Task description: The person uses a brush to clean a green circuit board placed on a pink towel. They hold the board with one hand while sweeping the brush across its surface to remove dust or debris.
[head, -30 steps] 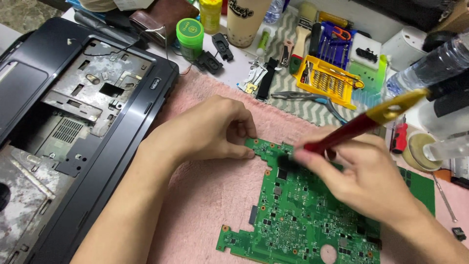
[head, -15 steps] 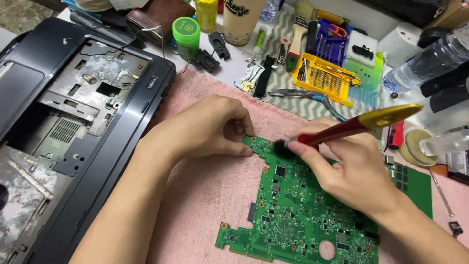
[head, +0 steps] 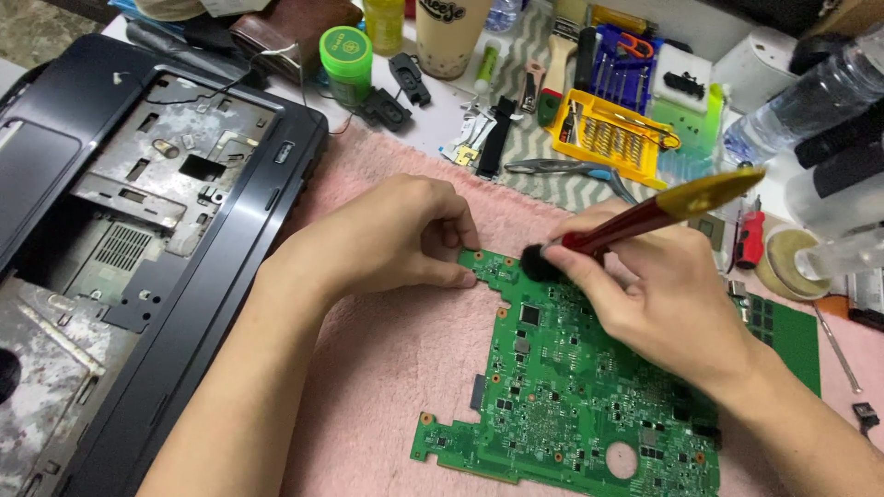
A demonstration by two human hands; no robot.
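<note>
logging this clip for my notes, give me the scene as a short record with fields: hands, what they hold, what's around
left hand: left hand pinches the top left corner of the board, holding it down
right hand: right hand grips a brush with a red handle and gold end, dark bristles on the board near that corner
surface: pink towel under the board
left side: opened laptop case
behind: yellow bit tray, pliers, green jar
right edge: clear bottle

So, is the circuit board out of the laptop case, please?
Out: the board lies flat on the pink towel, beside the case.
</note>
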